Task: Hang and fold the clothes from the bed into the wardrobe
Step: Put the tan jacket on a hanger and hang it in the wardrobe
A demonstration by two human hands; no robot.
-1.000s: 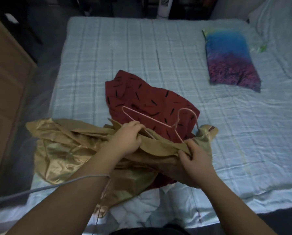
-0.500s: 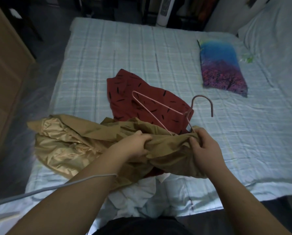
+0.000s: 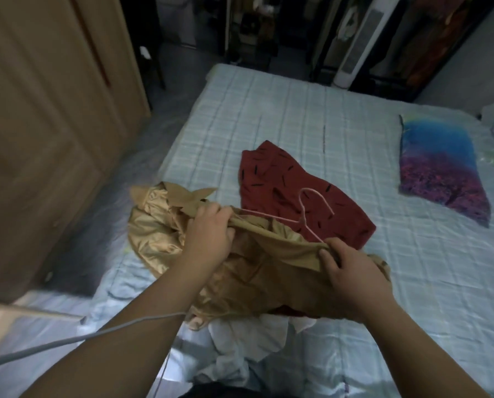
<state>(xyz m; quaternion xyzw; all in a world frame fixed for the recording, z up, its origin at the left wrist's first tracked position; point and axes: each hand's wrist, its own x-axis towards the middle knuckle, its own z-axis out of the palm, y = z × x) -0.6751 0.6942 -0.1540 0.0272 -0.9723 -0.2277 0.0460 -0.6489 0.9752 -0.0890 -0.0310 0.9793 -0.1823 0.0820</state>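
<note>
Over the last second the hanger (image 3: 303, 218) went from lying loose on the tan top (image 3: 254, 271) to sitting inside its neck: hook up and clear of the cloth, both wire arms now partly under the fabric. My view also swung left, so the wardrobe (image 3: 47, 124) filled the left side, right beside the bed (image 3: 297, 133). Left hand (image 3: 208, 234) was closed, pinching the top's edge over the hanger's left arm. Right hand (image 3: 352, 275) was closed too, pinching the other shoulder over the right arm. Top was held just above the bed's near edge, partly over the red shirt (image 3: 294, 191), which lay flat; a white garment (image 3: 248, 334) sat crumpled below it. My read: hanger was nearly seated, next was lifting it to the wardrobe. Red and white pieces not yet handled
</note>
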